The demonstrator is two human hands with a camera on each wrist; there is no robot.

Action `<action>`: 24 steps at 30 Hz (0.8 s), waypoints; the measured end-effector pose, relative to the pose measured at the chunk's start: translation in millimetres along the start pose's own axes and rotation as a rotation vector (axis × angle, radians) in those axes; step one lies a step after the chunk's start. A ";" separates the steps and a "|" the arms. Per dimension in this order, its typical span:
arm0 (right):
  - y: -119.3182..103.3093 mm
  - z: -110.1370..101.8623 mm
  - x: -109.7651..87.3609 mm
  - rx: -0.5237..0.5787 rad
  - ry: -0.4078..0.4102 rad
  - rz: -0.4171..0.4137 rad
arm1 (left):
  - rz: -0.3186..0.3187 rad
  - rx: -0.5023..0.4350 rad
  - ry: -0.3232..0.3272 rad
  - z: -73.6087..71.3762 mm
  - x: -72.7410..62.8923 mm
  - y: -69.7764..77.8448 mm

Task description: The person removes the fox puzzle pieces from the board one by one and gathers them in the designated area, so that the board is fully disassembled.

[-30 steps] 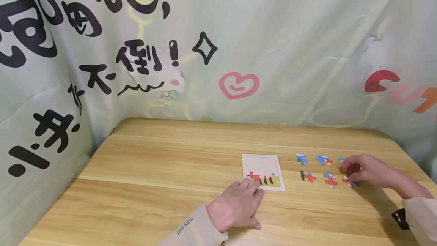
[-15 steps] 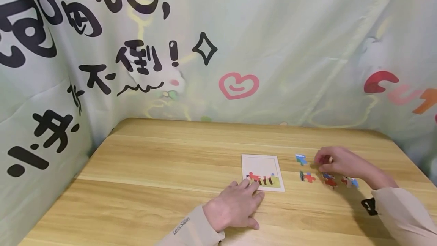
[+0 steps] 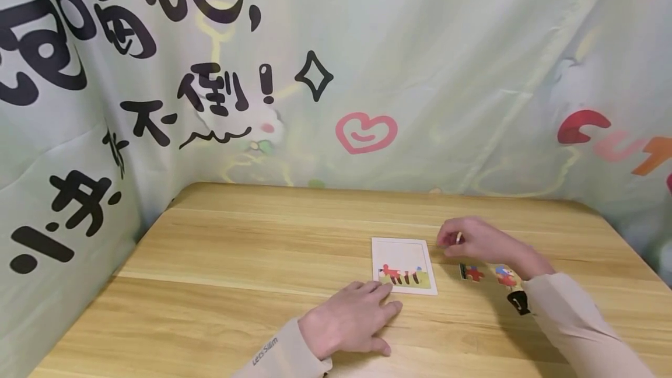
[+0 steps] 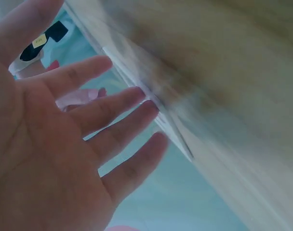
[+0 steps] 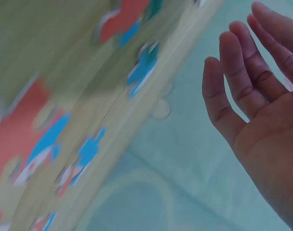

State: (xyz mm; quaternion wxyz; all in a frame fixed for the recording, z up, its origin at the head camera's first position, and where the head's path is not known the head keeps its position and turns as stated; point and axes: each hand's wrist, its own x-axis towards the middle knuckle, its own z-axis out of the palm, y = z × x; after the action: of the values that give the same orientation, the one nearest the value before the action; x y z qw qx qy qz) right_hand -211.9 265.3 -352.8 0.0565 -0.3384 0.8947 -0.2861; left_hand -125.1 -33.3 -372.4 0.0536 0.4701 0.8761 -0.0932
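Observation:
A white-bordered puzzle board [image 3: 401, 249] lies on the table, with a strip of red, dark-legged and green picture along its near side. My left hand [image 3: 349, 317] rests flat by its near edge, fingers spread. In the left wrist view the left hand's fingertips [image 4: 151, 106] are at the thin white board edge [image 4: 178, 137]. My right hand [image 3: 475, 241] hovers right of the board, fingers loosely bent, over the far row of pieces. The right wrist view shows no piece in the right hand [image 5: 262, 91]. A blue-green puzzle piece [image 5: 144, 67] lies apart from the fingers.
Nearer me lie a red puzzle piece with a dark edge [image 3: 472, 273] and a blue-and-red piece [image 3: 506, 276]. Another blue piece [image 5: 88, 149] shows in the right wrist view. A printed cloth [image 3: 446, 74] hangs behind the wooden table [image 3: 236, 249].
My right hand has moved left along the far row, from its right end to its left end. The left hand has slid slightly toward me and left, uncovering more of the board.

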 end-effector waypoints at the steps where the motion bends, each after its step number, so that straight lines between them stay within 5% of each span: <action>1: -2.0 1.9 2.9 0.005 -0.005 -0.003 | -0.001 0.002 -0.007 0.4 -0.5 -0.2; 11: -17.5 26.0 32.5 0.062 -0.094 -0.044 | -0.018 -0.076 -0.057 -1.9 -4.2 -3.2; 19: -25.6 42.8 47.6 0.094 -0.160 -0.052 | -0.005 -0.234 -0.102 -3.2 -4.4 -8.1; 24: -30.0 50.1 55.1 0.114 -0.202 -0.057 | 0.005 -0.222 -0.103 -2.1 -4.7 -7.9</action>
State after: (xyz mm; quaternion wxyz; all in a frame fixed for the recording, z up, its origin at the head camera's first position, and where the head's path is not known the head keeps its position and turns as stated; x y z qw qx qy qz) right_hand -222.0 188.2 -372.7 0.1575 -0.3869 0.8568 -0.3023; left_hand -129.0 -40.9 -368.5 0.1505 0.4579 0.8759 -0.0192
